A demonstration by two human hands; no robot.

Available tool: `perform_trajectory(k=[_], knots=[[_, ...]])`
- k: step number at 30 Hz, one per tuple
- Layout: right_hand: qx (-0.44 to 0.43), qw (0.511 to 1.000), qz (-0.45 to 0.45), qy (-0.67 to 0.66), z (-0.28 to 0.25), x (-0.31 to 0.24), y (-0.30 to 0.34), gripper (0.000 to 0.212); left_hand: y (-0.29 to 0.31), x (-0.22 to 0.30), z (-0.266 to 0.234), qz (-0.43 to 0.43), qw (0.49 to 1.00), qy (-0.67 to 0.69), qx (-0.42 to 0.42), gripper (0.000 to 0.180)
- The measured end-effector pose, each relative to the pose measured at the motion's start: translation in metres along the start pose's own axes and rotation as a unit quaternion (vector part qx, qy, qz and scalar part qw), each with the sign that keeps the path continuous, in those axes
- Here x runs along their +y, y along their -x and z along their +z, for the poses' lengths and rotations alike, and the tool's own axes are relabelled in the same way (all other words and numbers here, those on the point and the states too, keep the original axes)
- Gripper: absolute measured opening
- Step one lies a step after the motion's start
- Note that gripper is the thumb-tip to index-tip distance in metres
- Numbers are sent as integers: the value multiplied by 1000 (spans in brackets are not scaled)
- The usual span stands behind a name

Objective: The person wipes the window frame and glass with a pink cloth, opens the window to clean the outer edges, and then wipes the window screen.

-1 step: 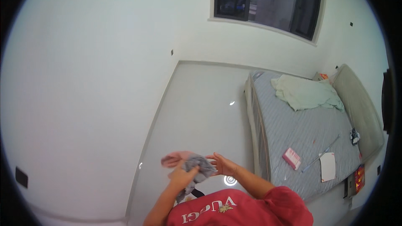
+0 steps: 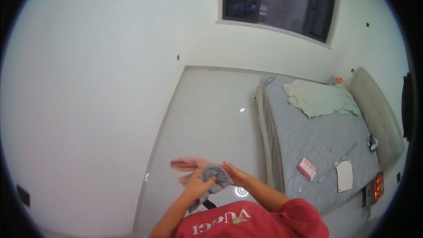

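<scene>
Grey cloth (image 2: 217, 175) bunched before the red shirt (image 2: 246, 218), over the pale floor (image 2: 207, 114); left hand (image 2: 197, 187) grips it, right hand (image 2: 236, 174) lies at its right edge, fingers partly hidden, so cannot tell whether they pinch. Pink cloth (image 2: 188, 164) extends left beyond the left hand; whether the two are joined is unclear. Judged light, limp, neither fragile nor notably slippery, apt to sag where unsupported; best hold probably a thumb-and-finger pinch at two opposite edges, with the bunched middle left loose.
</scene>
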State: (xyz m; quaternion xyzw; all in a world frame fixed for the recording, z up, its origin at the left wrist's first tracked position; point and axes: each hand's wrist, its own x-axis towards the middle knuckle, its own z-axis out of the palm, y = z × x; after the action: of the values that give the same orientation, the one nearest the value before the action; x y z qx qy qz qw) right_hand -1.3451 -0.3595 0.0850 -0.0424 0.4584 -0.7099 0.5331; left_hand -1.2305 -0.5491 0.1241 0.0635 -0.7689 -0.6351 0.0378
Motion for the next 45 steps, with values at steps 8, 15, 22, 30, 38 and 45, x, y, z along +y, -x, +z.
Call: perform_trajectory(k=[8, 15, 22, 30, 38, 45], knots=[[124, 950, -179, -226, -123, -88, -91, 56, -229, 16, 31, 28, 917, -128, -378, 57], [146, 893, -295, -306, -282, -239, -150, 49, -426, 14, -20, -337, 890, 306, 38, 38], [242, 863, -340, -282, -335, -462, -211, 38, -547, 19, -36, -294, 830, 454, 135, 37], [158, 919, -295, -210, -441, -608, -357, 37, -748, -101, -141, -304, 838, 376, 251, 26], [30, 900, -423, -97, -529, -811, -470, 41, -1056, -22, -119, -232, 944, 210, 105, 41], [237, 865, -420, -135, -592, -942, -573, 49, -1265, -19, -62, -160, 939, 305, -5, 40]])
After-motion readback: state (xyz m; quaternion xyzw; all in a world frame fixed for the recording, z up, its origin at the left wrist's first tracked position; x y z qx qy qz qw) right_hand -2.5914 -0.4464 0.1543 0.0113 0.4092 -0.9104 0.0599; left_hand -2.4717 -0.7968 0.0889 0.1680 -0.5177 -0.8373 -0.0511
